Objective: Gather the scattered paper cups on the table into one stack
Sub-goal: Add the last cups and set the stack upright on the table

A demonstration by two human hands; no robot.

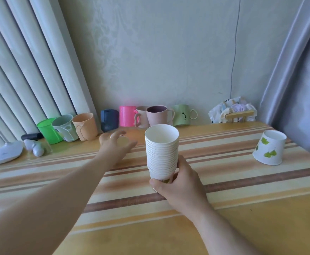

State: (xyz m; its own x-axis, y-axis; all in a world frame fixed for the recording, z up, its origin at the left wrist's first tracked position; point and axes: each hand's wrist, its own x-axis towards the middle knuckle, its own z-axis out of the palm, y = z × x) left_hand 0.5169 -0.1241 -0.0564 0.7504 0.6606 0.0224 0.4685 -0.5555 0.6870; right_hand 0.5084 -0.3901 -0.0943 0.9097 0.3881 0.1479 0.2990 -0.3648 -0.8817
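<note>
My right hand (180,183) grips the bottom of a tall stack of white paper cups (161,151), held upright above the middle of the striped table (224,181). My left hand (116,144) reaches out to the far left of the stack, fingers spread over a pale paper cup (122,141) that is blurred and mostly hidden under the hand. Whether the fingers touch it is unclear. A white paper cup with green leaf prints (269,150) stands upside down and tilted at the table's right side.
A row of plastic and ceramic mugs (124,116) lines the wall at the back. A white device (6,152) and a small grey object (35,147) lie at the far left. A crumpled bag (232,110) sits at the back right. Curtains hang on both sides.
</note>
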